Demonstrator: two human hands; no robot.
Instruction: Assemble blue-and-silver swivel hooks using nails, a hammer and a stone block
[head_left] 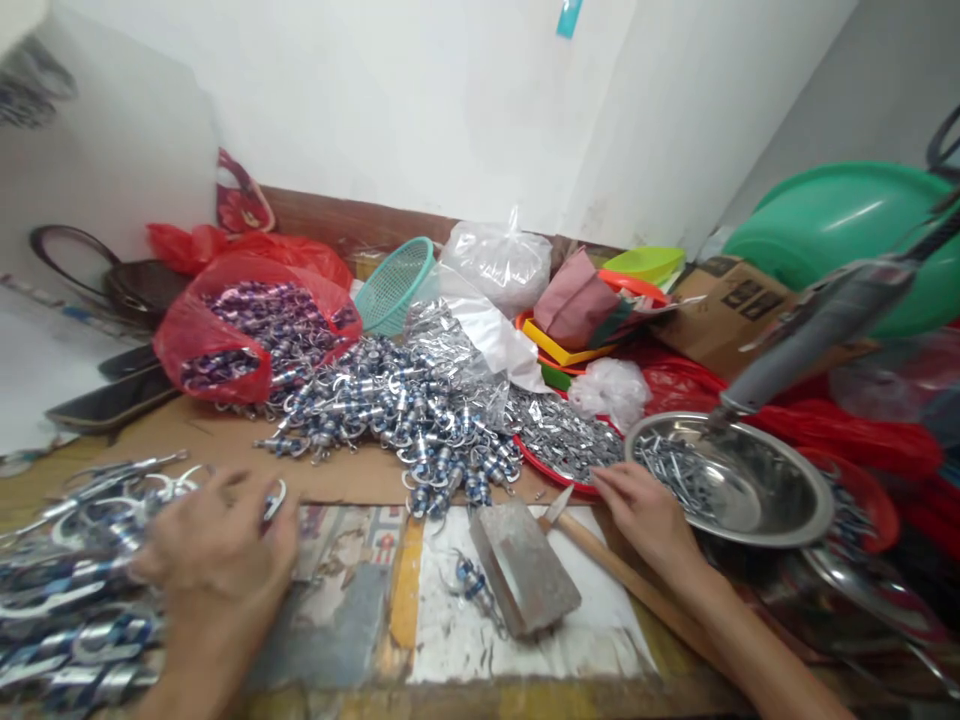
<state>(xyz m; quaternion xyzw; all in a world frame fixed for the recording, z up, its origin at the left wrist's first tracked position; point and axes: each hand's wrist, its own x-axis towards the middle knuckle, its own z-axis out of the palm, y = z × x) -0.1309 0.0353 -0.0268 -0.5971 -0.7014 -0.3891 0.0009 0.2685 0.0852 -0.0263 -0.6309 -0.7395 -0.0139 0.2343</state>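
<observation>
My left hand (pixel 225 545), blurred by motion, is closed beside the left pile of blue-and-silver metal hook pieces (pixel 90 590). One hook piece (pixel 276 500) shows between its thumb and fingers. At the edge of a red tray of small flat metal pieces (pixel 574 440), my right hand (pixel 649 510) has its fingertips together; what they pinch, if anything, is too small to tell. Between the hands stands a steel block (pixel 525 570), with a single blue hook piece (pixel 472 578) lying against its left side. A hammer with a wooden handle (pixel 637 575) lies right of the block, partly beneath my right forearm.
A large heap of hook pieces (pixel 390 400) lies behind the block. Beyond it are a red bag of purple pieces (pixel 262 340) and a teal basket (pixel 395 285). At right, a steel bowl (pixel 780 490) holds pins, with a grey-handled tool (pixel 817 330) above it.
</observation>
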